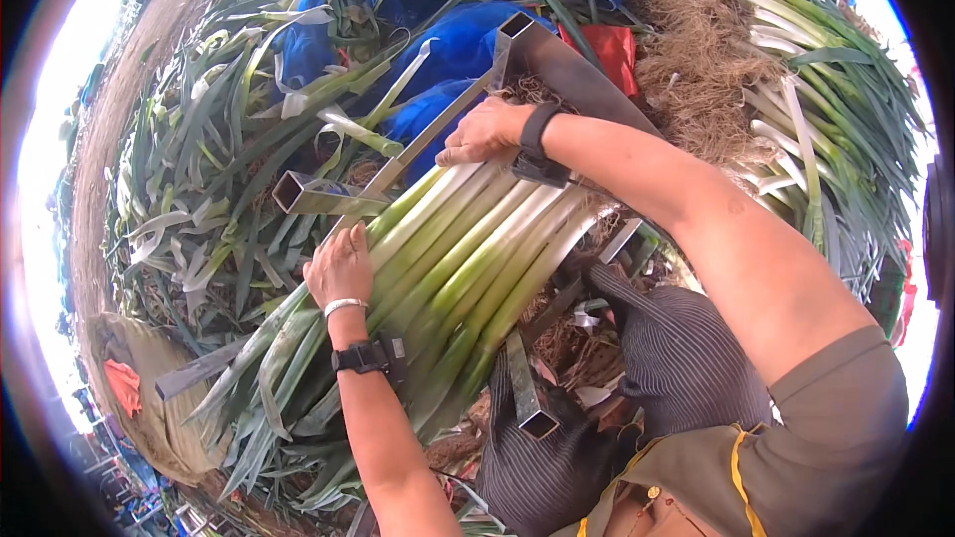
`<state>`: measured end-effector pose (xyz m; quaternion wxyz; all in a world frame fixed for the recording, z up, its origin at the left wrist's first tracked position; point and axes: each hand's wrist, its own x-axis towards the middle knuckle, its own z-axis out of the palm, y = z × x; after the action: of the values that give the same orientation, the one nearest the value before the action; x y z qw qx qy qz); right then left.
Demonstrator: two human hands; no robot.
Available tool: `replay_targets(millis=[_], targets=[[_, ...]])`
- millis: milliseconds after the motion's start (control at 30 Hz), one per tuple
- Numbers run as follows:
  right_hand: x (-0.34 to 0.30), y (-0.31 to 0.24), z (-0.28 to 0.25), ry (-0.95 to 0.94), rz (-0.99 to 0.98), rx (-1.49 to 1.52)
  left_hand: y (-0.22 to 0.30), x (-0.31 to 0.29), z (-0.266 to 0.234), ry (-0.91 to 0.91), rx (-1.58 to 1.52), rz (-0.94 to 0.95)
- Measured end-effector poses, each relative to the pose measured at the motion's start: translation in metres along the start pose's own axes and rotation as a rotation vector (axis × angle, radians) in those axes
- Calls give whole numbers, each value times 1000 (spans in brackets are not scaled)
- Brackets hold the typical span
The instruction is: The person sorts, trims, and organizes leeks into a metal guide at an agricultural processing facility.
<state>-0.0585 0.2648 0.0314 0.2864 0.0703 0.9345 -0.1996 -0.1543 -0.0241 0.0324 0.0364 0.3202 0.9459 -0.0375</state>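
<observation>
Outdoors, long green leek leaves (pixel 219 199) lay heaped on the ground, with a strip of bare brown earth (pixel 124 109) beyond them. A bundle of thick white-and-green leeks (pixel 477 254) lay across a silvery frame of square metal tubing (pixel 300 194), in front of the person's knees. At the right, more leeks (pixel 826 89) were stacked, their tan roots (pixel 686 50) massed together.

The left hand (pixel 341 267) rested against the bundle's far edge; the right hand (pixel 487 129) was bent, fingertips beside the white ends. Whether either actually grasped stalks could not be told. The right wrist and forearm hid part of the root ends, and the leaf tips blurred.

Bright blue mesh netting (pixel 463 35) lay crumpled behind the frame, its contents unclear. A flattened olive-beige sack (pixel 164 428) bore an orange-red scrap (pixel 123 386).
</observation>
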Motion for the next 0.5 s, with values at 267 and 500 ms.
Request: replay_targets(millis=[267,500], targets=[[0,-8,31,391,77,-89,2,-4,7,188,15,20],[-2,-9,48,518,147,-18,-9,-7,9,281,-58,83]])
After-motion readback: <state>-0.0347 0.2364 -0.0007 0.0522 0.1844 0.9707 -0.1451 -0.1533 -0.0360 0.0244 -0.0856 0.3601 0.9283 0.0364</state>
